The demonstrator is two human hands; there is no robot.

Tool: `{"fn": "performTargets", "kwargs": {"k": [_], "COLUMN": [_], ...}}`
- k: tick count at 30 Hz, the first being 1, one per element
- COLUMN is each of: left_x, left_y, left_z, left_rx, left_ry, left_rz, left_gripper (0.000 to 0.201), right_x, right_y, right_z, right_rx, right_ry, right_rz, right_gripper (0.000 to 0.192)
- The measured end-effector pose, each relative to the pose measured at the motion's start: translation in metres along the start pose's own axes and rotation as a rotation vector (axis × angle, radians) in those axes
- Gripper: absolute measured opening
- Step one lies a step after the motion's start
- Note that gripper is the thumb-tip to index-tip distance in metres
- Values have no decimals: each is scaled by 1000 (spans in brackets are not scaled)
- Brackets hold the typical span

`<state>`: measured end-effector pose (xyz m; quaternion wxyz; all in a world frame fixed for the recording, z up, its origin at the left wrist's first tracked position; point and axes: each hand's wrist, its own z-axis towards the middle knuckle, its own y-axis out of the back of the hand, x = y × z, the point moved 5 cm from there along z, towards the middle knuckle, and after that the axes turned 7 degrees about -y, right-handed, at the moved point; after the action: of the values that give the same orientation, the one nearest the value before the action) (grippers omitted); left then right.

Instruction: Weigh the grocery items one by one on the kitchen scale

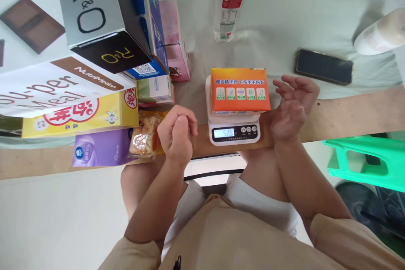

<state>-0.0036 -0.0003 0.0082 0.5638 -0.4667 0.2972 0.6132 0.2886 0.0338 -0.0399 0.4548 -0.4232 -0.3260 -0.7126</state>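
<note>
Tabletop: left hand (177,135) fisted, right hand (292,107) splayed.

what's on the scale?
An orange box lies flat on the scale, covering its platform; only the front panel with a lit display and buttons shows. Both hands are off it.

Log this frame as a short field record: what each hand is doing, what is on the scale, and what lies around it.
left hand: closed in a loose fist, holding nothing, beside the snack packet
right hand: open, fingers spread, just right of the orange pack, not gripping it
scale: white, display lit, reading unclear
on scale: orange pack, lying flat
left of scale: stacked boxes, among them a yellow box and a purple pack
behind scale: clear bottle
right: black phone, green stool
</note>
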Motion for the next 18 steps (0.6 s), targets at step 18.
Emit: {"fn": "performTargets", "kwargs": {"k": [18], "left_x": [1], "left_y": [-12], "left_z": [3], "left_rx": [329], "left_ry": [114], "left_rz": [170], "left_gripper": [21], "right_x": [39], "right_y": [-13], "right_z": [0], "right_rx": [152], "right_ry": [190], "right_rz": [-304], "right_gripper": [51]}}
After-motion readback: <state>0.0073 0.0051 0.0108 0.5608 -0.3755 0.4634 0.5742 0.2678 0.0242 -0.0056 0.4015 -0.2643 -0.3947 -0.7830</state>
